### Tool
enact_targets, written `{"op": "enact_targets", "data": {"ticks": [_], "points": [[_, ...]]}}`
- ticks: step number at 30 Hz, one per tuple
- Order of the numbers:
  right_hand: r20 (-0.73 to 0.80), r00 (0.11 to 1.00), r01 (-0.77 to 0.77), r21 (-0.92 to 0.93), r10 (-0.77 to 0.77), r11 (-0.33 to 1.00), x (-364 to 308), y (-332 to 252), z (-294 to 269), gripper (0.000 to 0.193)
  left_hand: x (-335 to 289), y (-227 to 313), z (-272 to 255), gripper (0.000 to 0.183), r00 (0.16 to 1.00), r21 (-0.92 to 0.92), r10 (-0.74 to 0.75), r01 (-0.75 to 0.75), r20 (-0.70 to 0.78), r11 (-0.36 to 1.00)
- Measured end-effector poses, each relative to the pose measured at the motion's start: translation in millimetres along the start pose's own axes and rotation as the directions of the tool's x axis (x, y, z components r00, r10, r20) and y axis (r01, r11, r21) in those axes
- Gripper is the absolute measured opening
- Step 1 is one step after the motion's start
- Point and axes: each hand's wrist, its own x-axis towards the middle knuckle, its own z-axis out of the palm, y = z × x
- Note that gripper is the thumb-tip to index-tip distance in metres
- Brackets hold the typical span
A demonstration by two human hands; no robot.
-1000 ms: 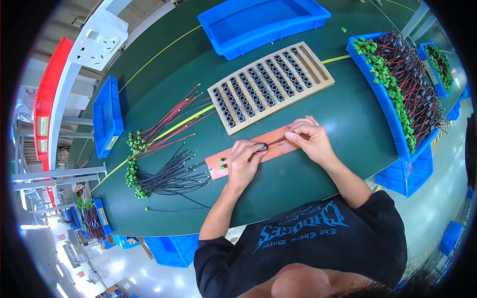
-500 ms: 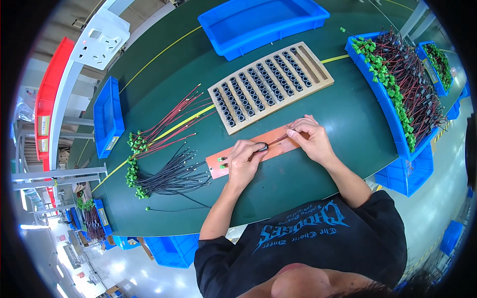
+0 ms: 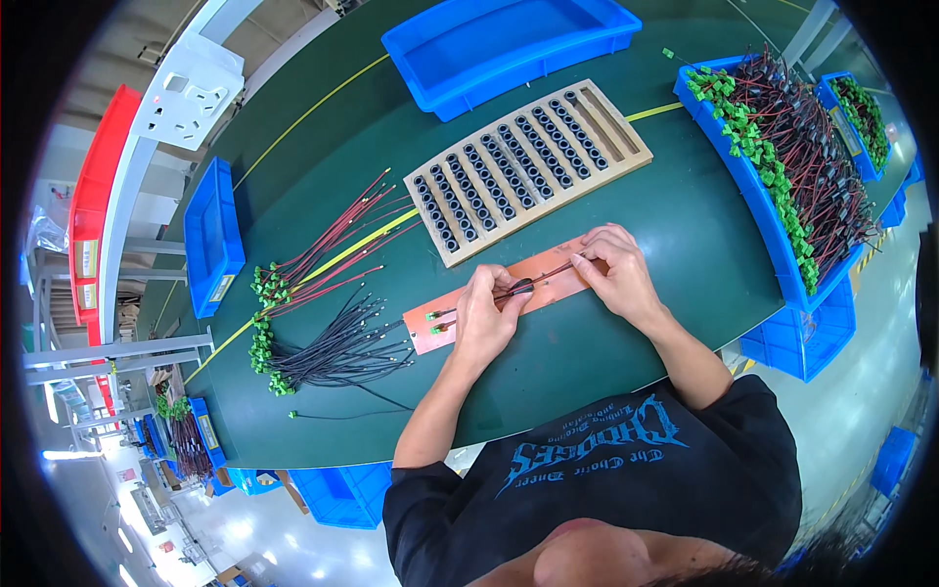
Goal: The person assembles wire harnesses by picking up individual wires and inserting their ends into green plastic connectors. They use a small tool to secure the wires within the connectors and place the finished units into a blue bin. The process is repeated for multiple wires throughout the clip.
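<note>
Over a copper-coloured strip board (image 3: 423, 338), my left hand (image 3: 487, 311) is closed at a small black ring-like core (image 3: 523, 287) with thin wires through it. My right hand (image 3: 618, 276) pinches the dark red and black wires (image 3: 559, 270) at the other side of the core, so they lie nearly straight along the board. Two small green connectors (image 3: 436, 331) sit at the board's left end, with wires running from them under my left hand. My fingers hide part of the core and the wire ends.
A wooden tray (image 3: 626, 161) with rows of black cores stands beyond the board. Red wires (image 3: 333, 240) and black wires (image 3: 333, 342) with green connectors lie to the left. A blue bin (image 3: 729, 161) of wire assemblies is at right; an empty blue tray (image 3: 509, 54) sits behind.
My left hand's fingers have shifted around the core, and more wire shows left of it. The green connectors' wires show more plainly. My right hand has barely moved.
</note>
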Motion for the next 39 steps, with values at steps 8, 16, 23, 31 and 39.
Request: {"op": "enact_targets", "data": {"ticks": [8,16,23,31,39], "points": [[-0.004,1.000,-0.029,-0.006,0.029,1.000,0,3,-1,0.021,-2,-8,9,0.028,0.988,0.021,0.134,-0.133,-0.079,0.991],[0.008,0.995,-0.101,0.030,0.101,0.994,1,6,-7,0.022,-1,-16,9,0.024,0.944,0.109,0.318,-0.308,-0.088,0.945],[0.013,0.986,-0.168,0.097,0.167,0.981,3,4,-11,0.024,0,-19,8,0.021,0.907,0.189,0.409,-0.386,-0.099,0.903],[0.010,0.985,-0.173,0.075,0.172,0.982,2,7,-12,0.023,-1,-18,13,0.020,0.821,0.279,0.557,-0.509,-0.127,0.814],[0.047,0.989,-0.143,0.092,0.139,0.985,3,9,-17,0.020,-3,-15,10,0.024,0.796,0.361,0.600,-0.539,-0.078,0.761]]}}
